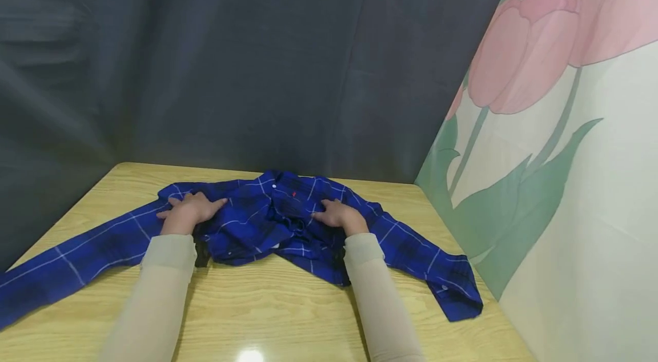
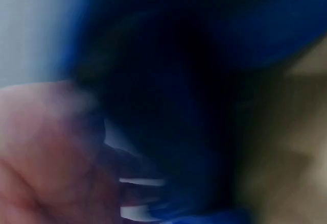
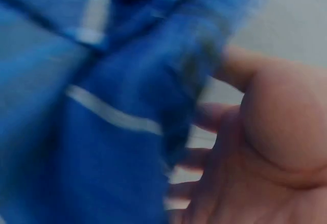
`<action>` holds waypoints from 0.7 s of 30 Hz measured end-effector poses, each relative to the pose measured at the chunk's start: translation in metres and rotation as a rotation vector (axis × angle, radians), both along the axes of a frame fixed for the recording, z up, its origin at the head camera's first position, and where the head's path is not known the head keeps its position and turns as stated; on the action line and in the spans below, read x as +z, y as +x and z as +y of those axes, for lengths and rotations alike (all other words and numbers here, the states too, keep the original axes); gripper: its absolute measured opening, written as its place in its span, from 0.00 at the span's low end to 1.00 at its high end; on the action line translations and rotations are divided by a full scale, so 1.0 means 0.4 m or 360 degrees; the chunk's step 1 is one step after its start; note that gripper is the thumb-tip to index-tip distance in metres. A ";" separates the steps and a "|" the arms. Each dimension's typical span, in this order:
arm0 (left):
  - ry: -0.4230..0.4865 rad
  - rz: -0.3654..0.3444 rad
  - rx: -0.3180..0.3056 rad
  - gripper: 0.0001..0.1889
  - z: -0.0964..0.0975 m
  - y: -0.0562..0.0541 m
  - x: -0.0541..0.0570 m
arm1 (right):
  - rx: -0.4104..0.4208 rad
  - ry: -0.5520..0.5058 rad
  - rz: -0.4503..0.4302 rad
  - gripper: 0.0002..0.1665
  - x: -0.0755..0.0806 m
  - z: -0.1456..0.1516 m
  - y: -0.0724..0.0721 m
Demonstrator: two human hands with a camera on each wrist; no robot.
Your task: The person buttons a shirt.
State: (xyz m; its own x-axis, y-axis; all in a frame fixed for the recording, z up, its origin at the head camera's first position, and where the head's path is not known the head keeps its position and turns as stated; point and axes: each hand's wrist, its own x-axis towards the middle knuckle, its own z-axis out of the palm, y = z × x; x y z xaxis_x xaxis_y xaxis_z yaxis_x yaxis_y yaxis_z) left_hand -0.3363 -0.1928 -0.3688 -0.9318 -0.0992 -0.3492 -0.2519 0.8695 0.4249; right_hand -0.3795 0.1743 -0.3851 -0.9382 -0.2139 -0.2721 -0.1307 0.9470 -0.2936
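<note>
A blue plaid long-sleeved shirt (image 1: pixel 247 222) lies bunched across the table, its collar toward the far edge and its sleeves spread to either side. On the shirt's left part rests my left hand (image 1: pixel 191 209), fingers spread and thumb pointing inward. My right hand (image 1: pixel 341 216) touches the right part, thumb also inward. The left wrist view is blurred, with the palm (image 2: pixel 46 152) beside dark blue cloth. In the right wrist view, the extended fingers (image 3: pixel 196 157) reach the edge of the cloth (image 3: pixel 117 157), which hides their tips.
The shirt rests on a light wood-grain table (image 1: pixel 267 310). Dark curtain (image 1: pixel 257 65) hangs behind the far edge. A wall with painted tulips (image 1: pixel 581 190) borders the right side. One sleeve (image 1: pixel 67 265) runs out of view at left; the other cuff (image 1: pixel 457 293) lies near the right edge.
</note>
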 end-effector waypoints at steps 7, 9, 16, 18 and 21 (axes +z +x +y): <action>0.0006 -0.0109 -0.0409 0.34 -0.052 0.073 0.123 | 0.0078 -0.0005 0.0021 0.26 0.130 0.013 0.072; 0.0108 -0.0214 -0.0549 0.27 -0.037 0.073 0.123 | 0.0105 0.0036 -0.0066 0.22 0.151 0.004 0.089; 0.0267 -0.0220 -0.0552 0.30 0.047 0.033 0.044 | 0.0055 0.0136 -0.0234 0.19 0.100 -0.045 0.092; 0.0237 -0.0140 -0.0543 0.43 0.062 0.029 0.032 | 0.0009 0.0181 -0.0162 0.20 0.081 -0.050 0.083; 0.0168 0.0003 -0.0565 0.57 0.074 0.022 0.016 | -0.0040 0.0254 -0.0111 0.24 0.058 -0.046 0.068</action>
State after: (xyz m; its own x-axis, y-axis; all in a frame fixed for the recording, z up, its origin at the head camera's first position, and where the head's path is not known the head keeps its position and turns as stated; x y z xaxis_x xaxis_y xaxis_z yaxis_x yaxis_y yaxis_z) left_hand -0.3274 -0.1633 -0.3623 -0.9023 0.2669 -0.3386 0.0587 0.8540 0.5169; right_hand -0.3522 0.1557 -0.3620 -0.9204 -0.1392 -0.3655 -0.0907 0.9850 -0.1467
